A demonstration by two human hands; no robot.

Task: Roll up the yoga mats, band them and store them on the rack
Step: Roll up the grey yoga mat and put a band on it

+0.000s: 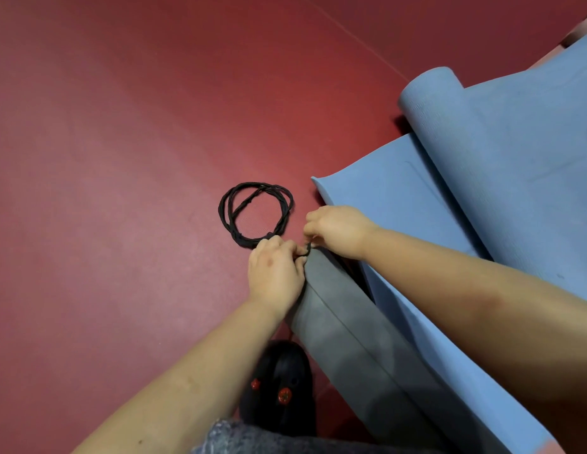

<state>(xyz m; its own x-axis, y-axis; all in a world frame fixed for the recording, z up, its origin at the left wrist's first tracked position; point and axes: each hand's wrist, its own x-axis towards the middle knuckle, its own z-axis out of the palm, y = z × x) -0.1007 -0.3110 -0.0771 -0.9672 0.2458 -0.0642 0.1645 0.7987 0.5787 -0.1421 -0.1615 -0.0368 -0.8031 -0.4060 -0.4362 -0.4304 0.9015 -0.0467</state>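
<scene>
A dark red floor (pixel 121 158) is filling the room. On it, the rolled grey mat (pixel 344 326) is lying beside blue mats (pixel 482 178). At its far end the left hand (pixel 275 273) and right hand (pixel 338 229) are pinching a black band (pixel 305 250) with curled fingers; spare bands (pixel 256 213) are lying just beyond.

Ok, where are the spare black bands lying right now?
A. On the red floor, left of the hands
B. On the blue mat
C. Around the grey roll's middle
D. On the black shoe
A: the spare bands lie coiled on the red floor, just beyond the left hand and clear of the blue mat, while both hands work a band at the end of the grey roll.
</scene>
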